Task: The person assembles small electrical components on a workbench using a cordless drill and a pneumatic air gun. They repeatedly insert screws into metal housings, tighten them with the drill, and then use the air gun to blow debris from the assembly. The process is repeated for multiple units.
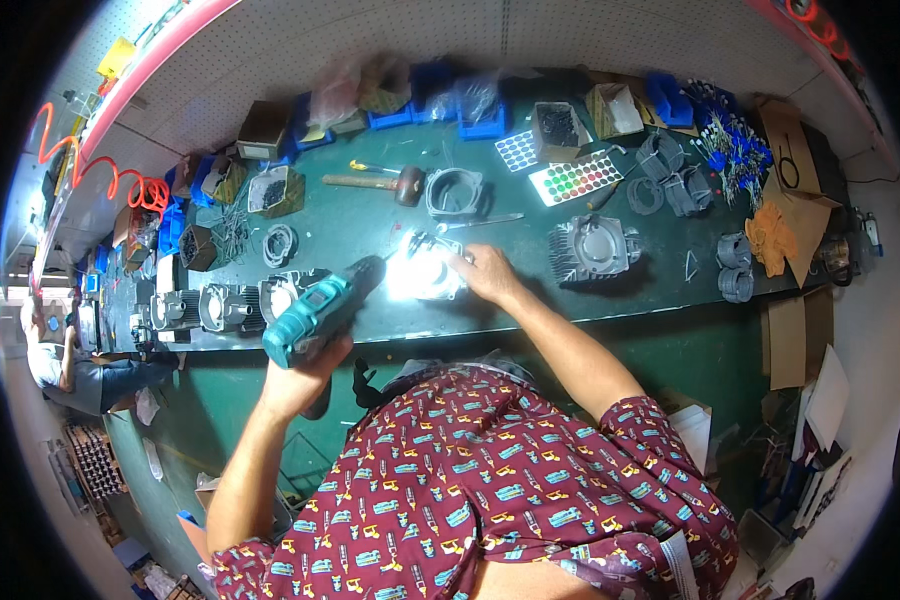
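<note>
1. The left hand (pixel 305 375) is clenched around the grip of a teal cordless drill (pixel 315 310), whose dark nose points right and slightly up toward a metal casting (pixel 425 272) lying on the green table (pixel 350 225) just in front of the person.
2. The right hand (pixel 485 270) rests on the right edge of that casting, fingers (pixel 467 258) curled over it and steadying it. The drill's work light glares off the metal, so the exact contact of bit and casting cannot be made out.
3. Judged from this, the step in hand is driving or loosening a fastener on the casting: tool aimed, part pinned, bit at or very near the work.
4. The next move would call for keeping the drill in line with the fastener and the casting held flat, so the bit does not skid across the bright face toward the right fingers.
5. Behind the casting lie a ring-shaped housing (pixel 455 192), a mallet (pixel 375 183) and a tray of coloured dots (pixel 575 180). A finned cylinder (pixel 592 248) sits well to the right, and a row of similar finned parts (pixel 220 305) stands left of the drill.
6. Another person (pixel 75 365) is at the far left edge, apart from this work.
</note>
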`<state>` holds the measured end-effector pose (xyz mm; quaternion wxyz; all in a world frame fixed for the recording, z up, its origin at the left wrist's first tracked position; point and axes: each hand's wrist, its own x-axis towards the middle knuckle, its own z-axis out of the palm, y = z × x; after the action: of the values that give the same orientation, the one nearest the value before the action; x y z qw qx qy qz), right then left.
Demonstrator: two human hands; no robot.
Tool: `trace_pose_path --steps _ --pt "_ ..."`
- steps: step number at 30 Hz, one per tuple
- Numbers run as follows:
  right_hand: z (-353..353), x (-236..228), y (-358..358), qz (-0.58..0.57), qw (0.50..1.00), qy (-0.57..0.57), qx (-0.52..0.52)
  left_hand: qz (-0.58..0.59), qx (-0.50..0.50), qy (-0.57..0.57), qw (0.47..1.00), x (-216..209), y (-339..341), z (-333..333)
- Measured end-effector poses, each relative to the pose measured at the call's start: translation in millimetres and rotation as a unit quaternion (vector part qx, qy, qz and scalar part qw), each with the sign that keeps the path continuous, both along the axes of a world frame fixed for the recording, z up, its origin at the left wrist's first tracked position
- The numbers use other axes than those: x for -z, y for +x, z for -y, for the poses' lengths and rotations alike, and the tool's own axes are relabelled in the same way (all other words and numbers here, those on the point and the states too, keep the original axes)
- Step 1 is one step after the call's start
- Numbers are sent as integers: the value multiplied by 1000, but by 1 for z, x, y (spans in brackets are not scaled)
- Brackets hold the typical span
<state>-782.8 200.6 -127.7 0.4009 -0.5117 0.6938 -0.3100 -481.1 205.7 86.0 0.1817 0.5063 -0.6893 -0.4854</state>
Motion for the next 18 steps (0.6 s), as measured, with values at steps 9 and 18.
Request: trace_pose_path --steps 9,18 --pt "-8 0 -3 2 999 -30 20 -24 -71 100 992 36 29 -23" --pt "-16 -3 4 40 998 -24 49 -28 12 79 996 35 -10 12"
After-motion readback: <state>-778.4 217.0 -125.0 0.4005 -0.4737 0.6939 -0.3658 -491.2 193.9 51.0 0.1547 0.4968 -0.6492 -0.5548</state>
